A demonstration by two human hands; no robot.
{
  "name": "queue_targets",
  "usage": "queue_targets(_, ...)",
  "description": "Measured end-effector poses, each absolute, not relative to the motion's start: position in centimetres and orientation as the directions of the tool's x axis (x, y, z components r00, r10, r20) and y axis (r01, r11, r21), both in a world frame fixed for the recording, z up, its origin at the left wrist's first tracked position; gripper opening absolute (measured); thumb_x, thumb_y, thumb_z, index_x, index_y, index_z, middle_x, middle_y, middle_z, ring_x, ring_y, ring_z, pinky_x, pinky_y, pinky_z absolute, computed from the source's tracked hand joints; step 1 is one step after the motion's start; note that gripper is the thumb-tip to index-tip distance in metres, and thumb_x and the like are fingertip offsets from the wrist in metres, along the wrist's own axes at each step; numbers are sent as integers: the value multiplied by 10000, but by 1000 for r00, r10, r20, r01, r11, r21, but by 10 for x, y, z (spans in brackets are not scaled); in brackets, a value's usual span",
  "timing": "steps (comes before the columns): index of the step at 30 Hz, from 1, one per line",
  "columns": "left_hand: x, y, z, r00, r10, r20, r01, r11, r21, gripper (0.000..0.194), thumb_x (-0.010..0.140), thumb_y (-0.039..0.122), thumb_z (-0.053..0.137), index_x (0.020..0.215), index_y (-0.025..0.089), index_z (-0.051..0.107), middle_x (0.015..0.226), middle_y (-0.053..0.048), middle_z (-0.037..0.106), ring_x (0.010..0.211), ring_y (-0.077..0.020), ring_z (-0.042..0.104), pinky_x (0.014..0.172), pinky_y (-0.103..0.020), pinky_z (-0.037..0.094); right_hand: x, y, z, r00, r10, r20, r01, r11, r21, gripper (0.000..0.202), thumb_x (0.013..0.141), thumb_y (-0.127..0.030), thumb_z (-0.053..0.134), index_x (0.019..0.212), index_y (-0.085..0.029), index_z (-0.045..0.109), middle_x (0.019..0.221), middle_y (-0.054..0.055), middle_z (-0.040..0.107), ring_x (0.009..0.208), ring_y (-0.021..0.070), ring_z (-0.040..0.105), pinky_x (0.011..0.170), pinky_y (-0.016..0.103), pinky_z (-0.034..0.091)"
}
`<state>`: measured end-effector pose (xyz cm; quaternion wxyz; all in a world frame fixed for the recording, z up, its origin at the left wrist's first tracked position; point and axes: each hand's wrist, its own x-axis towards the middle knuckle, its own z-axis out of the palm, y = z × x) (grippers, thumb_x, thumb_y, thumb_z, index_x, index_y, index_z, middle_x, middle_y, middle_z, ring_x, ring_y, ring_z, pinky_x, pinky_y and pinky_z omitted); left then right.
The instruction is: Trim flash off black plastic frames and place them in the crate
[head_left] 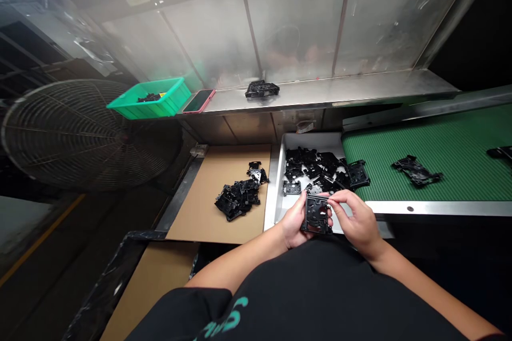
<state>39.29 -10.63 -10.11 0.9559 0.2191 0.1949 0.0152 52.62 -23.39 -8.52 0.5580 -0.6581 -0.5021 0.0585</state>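
Head view. The frame (317, 216), a flat black part, is held close to the person's shirt (304, 287), in front of the tray's near edge. The left hand (294, 224) grasps it: the palm lies along its left edge, and fingertips show beyond its right edge. The right hand (356, 221) meets its upper right corner with thumb and forefinger (whether these pinch the frame or merely touch it cannot be told).

Behind the hands, loose parts (304, 157) crowd the far half of the tray (316, 140); another part (358, 173) lies at its right edge, beside the belt (376, 192). On the belt, a longer piece (416, 170) lies apart from both side edges. To the left, a pile (237, 200) sits near the right edge of the cardboard (196, 213). Above, the shelf (340, 90) carries a green bin (156, 109) at its left end, a phone (199, 101) just beside it, and a black stack (262, 89) farther right.
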Motion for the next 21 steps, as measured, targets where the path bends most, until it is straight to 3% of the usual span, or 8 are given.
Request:
queue_targets(5, 388, -109, -99, 911, 121, -394, 66, 901, 429, 586, 1069, 611, 407, 1392, 178, 634, 941, -108, 763, 771, -209, 761, 662, -282, 583, 523, -234, -91, 436, 741, 510, 635, 147, -758, 104, 999, -204, 639, 941, -265, 701, 874, 66, 745, 869, 268, 716, 801, 440, 582)
queue_targets(8, 388, -110, -97, 906, 126, -403, 65, 901, 429, 632, 1077, 641, 326, 1365, 179, 647, 941, -116, 756, 792, -221, 763, 630, -270, 564, 521, -233, -90, 427, 746, 511, 637, 152, -755, 103, 990, -193, 650, 942, -262, 710, 881, 66, 746, 887, 269, 721, 805, 429, 577)
queue_targets(13, 390, -108, -94, 906, 137, -401, 60, 896, 440, 623, 1055, 665, 358, 1312, 183, 656, 937, -127, 744, 760, -235, 759, 572, -276, 553, 520, -234, -87, 501, 710, 495, 583, 146, -799, 76, 1020, -222, 636, 993, -261, 695, 930, 52, 740, 891, 243, 728, 820, 395, 592)
queue_targets(17, 387, -107, -90, 918, 129, -374, 56, 893, 446, 642, 1076, 643, 257, 1327, 201, 649, 948, -125, 739, 763, -226, 757, 630, -311, 595, 519, -239, -88, 674, 635, 378, 390, 128, -912, 59, 1057, -298, 618, 1072, -262, 662, 981, 54, 719, 857, 221, 723, 752, 361, 604)
queue_targets(21, 384, -109, -89, 922, 132, -363, 63, 875, 479, 636, 1062, 669, 311, 1349, 209, 643, 942, -115, 737, 783, -233, 757, 705, -362, 622, 519, -240, -88, 730, 647, 218, 173, 134, -976, 128, 1019, -387, 695, 1047, -262, 692, 975, 57, 730, 889, 232, 724, 783, 371, 608)
